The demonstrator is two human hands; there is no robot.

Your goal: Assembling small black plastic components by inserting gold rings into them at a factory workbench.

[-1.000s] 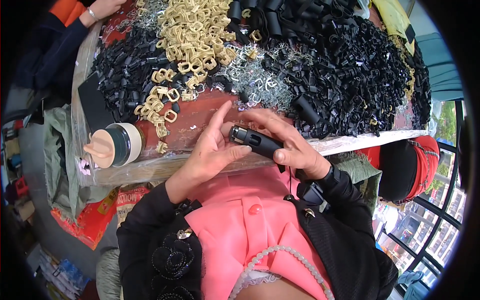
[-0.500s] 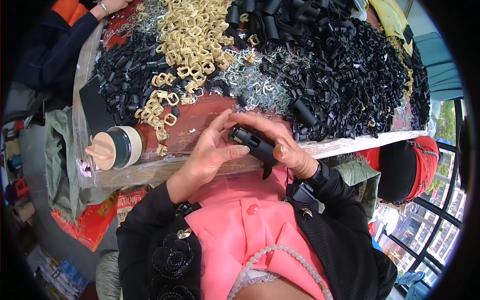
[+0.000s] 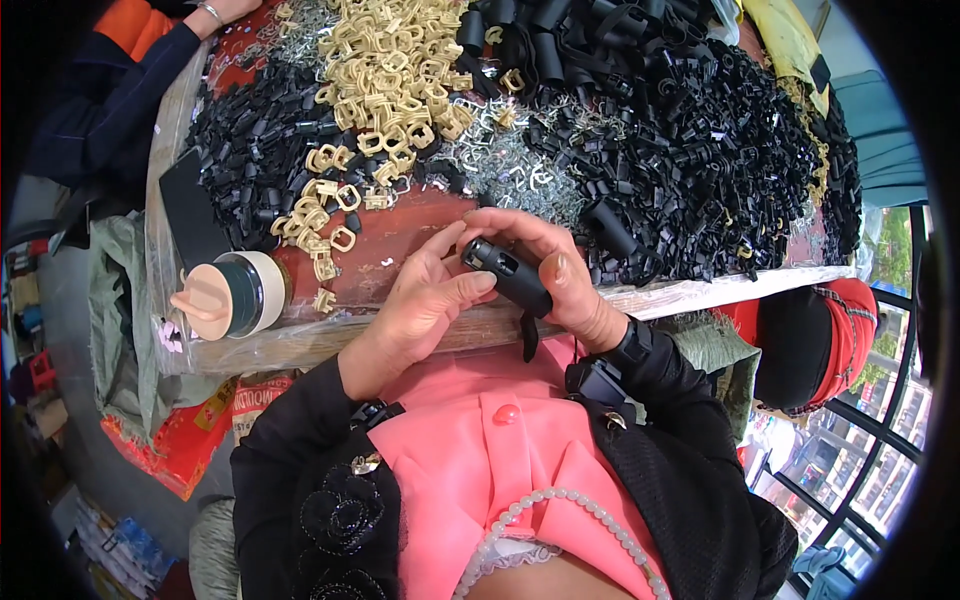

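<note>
In front of my chest, at the near table edge, I hold a black plastic tube-shaped casing with a slot in its side and a dark tail hanging from its lower end. My left hand grips its upper left end, thumb on the rim by the slot. Around the other side wraps my right hand, its thumb raised along the casing and its fingers arched over the top. Most of its fingertips are hidden. Just beyond lie a similar black tube and a heap of small metal clips.
Beige plastic rings and black plastic parts cover much of the red table. A lidded jar stands near the left corner. At the far left is another person's arm. A red and black bag sits at the right.
The casing has tilted and risen slightly between my hands, its slot now facing up more. My right thumb has moved up from its lower side. My left hand stays on the casing's end.
</note>
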